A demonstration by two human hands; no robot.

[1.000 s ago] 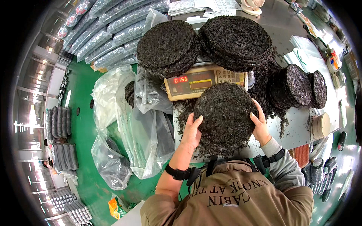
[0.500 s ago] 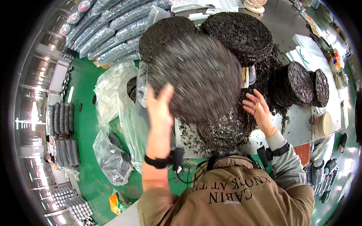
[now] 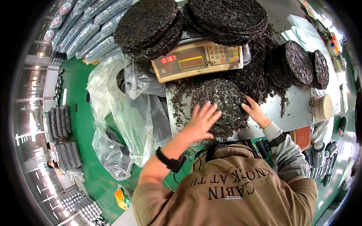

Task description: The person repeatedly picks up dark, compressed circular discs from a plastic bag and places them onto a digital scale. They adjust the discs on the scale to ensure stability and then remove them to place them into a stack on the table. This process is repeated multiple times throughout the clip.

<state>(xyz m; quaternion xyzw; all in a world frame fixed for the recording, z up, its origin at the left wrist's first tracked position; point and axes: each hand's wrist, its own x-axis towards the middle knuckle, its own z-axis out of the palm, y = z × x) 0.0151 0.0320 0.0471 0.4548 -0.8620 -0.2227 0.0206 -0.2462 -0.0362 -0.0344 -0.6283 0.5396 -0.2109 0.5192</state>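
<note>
Since half a second ago the dark disc (image 3: 220, 107) has come down flat on the tabletop (image 3: 298, 109), at six o'clock from the scale (image 3: 198, 60). My left hand (image 3: 201, 122) presses open-palmed; my right hand (image 3: 254, 110), fingers spread, steadies its three o'clock edge. Press evenly, I'd say, so it doesn't crumble.

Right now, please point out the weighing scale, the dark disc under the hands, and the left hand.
weighing scale (image 3: 200, 60), head view, on its front panel.
dark disc (image 3: 222, 101), head view, on its top face.
left hand (image 3: 201, 122), head view, on its back.
</note>
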